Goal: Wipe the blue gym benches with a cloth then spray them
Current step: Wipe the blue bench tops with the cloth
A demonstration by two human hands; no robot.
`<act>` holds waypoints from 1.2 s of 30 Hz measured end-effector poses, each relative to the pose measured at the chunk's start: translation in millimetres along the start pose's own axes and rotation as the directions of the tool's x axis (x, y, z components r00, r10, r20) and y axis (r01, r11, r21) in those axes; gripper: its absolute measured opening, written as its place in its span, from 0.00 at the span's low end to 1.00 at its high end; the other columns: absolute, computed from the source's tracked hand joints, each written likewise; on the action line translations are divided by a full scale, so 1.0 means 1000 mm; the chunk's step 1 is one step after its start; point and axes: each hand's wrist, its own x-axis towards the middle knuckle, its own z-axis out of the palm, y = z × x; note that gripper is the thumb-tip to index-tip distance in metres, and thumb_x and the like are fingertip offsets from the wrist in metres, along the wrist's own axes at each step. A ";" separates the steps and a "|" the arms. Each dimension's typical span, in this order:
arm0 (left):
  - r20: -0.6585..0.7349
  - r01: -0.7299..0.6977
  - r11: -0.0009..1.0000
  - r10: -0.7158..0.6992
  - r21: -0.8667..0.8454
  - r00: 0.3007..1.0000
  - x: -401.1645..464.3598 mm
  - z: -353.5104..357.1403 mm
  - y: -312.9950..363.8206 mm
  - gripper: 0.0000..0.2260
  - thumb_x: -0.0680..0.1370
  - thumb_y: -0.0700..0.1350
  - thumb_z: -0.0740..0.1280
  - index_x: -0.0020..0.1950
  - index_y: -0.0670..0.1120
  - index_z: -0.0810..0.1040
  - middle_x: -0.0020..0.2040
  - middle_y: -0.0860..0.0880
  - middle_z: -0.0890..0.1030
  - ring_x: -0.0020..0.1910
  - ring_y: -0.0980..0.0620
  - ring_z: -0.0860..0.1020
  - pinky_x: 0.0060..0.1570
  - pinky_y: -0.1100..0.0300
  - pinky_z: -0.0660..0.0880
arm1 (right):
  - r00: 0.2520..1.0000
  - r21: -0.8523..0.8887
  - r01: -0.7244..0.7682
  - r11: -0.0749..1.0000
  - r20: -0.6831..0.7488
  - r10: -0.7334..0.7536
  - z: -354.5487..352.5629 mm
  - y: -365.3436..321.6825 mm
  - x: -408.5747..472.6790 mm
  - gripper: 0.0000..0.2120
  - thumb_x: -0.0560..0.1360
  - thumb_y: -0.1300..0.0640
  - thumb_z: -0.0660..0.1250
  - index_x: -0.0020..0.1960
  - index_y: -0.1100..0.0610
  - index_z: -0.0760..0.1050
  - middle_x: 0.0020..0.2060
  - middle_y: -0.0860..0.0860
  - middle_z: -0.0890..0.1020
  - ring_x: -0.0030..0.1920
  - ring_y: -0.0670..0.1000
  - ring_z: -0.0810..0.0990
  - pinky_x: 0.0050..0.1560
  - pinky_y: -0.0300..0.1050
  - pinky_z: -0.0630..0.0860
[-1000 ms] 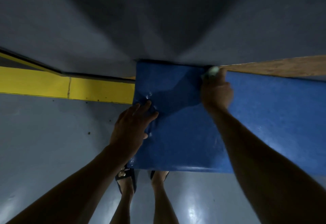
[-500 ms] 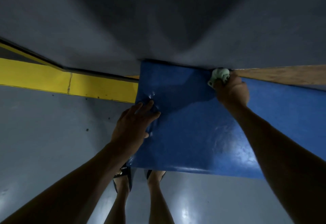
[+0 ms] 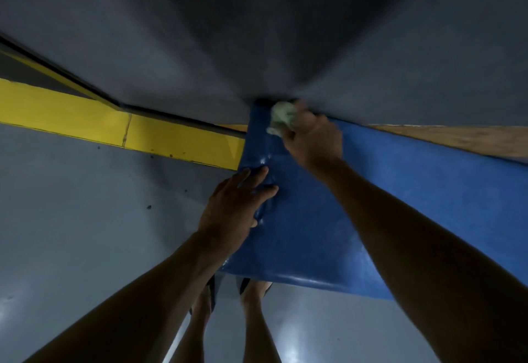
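A blue padded gym bench (image 3: 414, 199) runs from the centre to the right, its far end against the grey wall. My right hand (image 3: 313, 139) is shut on a crumpled pale green cloth (image 3: 281, 118), pressed on the bench's far left corner by the wall. My left hand (image 3: 237, 202) lies flat, fingers spread, on the bench's left edge, where the blue cover is dented and wrinkled. No spray bottle is in view.
A grey wall (image 3: 257, 34) rises right behind the bench. A yellow band (image 3: 114, 125) runs along the wall's base at the left. A wooden strip (image 3: 463, 139) borders the bench's far side at right. My sandalled feet (image 3: 228, 291) stand on the glossy grey floor (image 3: 71, 219).
My right hand has slid the cloth leftwards along the bench's far edge into the far left corner. My left hand has stayed pressed on the left edge.
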 end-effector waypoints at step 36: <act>-0.067 -0.020 0.996 0.014 -0.091 0.998 -0.005 0.014 -0.011 0.34 0.73 0.45 0.72 0.76 0.60 0.62 0.80 0.56 0.53 0.78 0.47 0.54 0.72 0.48 0.62 | 0.916 -0.288 0.394 0.873 0.196 -0.349 -0.005 -0.064 0.025 0.17 0.76 0.46 0.62 0.62 0.49 0.69 0.55 0.58 0.80 0.52 0.63 0.79 0.44 0.51 0.73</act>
